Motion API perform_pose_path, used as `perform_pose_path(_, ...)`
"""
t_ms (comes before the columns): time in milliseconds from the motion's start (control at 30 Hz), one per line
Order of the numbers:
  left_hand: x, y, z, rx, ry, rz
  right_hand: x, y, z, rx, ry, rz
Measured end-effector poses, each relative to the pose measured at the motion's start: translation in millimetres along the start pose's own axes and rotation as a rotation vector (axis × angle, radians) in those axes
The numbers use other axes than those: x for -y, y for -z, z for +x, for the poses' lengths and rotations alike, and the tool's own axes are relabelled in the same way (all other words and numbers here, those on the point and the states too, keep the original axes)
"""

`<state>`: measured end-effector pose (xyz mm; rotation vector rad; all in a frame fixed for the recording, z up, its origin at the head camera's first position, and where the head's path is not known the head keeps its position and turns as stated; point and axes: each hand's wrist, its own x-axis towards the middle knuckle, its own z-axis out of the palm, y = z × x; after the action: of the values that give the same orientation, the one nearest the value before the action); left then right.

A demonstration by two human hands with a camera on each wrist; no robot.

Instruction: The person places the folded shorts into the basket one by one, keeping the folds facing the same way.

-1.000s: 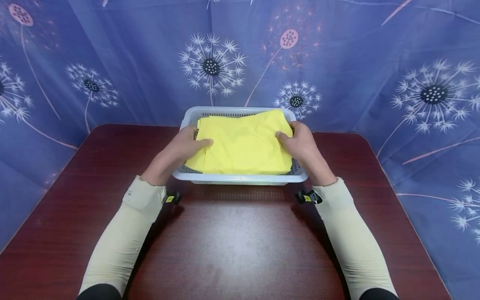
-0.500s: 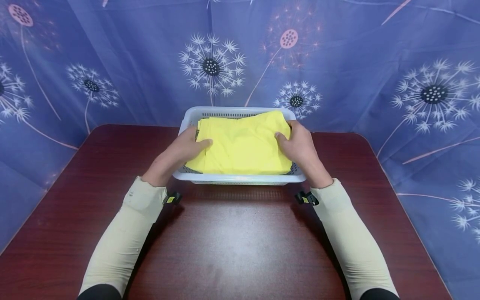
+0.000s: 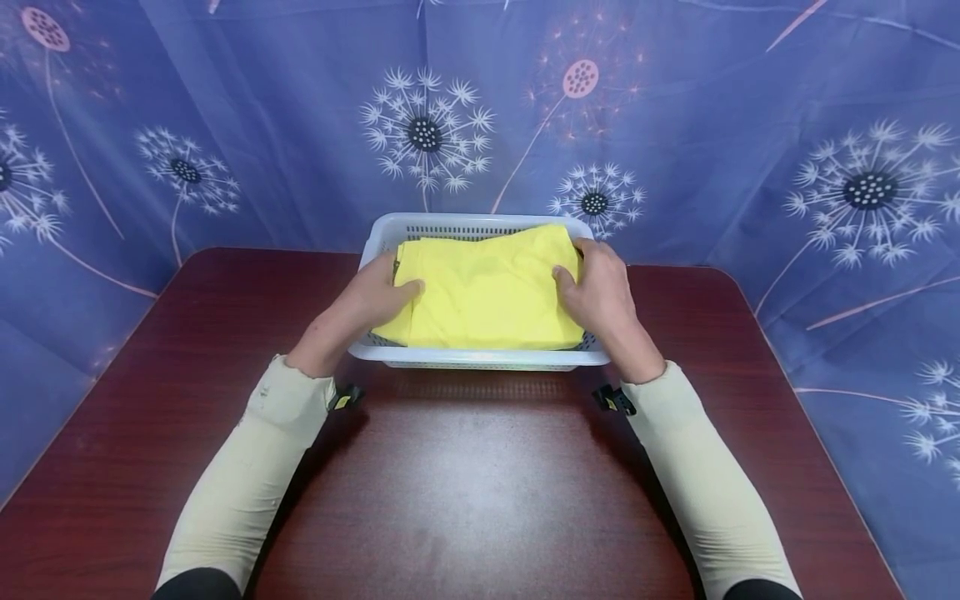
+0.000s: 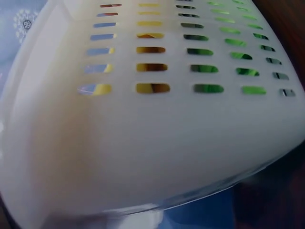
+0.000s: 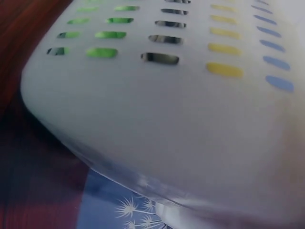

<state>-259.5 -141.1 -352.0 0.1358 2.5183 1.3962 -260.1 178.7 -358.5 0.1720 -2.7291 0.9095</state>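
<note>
A folded yellow cloth [image 3: 487, 292] lies in a white plastic basket [image 3: 480, 358] at the far side of the table in the head view. My left hand [image 3: 371, 292] grips the cloth's left end, thumb on top, with its other fingers mostly hidden by the cloth and basket. At the opposite end my right hand [image 3: 600, 287] holds the cloth, its thumb over the top and most fingers out of sight. Both wrist views face the slotted basket wall [image 4: 157, 138]. Something green [image 5: 102, 52] shows through the slots, along with yellow; its kind is hidden.
The basket stands on a dark red-brown wooden table [image 3: 465, 483]. Right behind the table hangs a blue curtain [image 3: 300, 125] with a dandelion print. Pale sleeves cover both forearms.
The cloth's upper right edge has sunk slightly. My right hand has shifted a little inward, its wrist moving left. The left hand looks nearly still, and the basket stays in place.
</note>
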Motion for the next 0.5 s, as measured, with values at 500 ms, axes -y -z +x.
perform_pose_path(500,-5.2,2.1,-15.3,-0.072,-0.051,0.267,-5,5.4,-10,-0.079,0.099,-0.014)
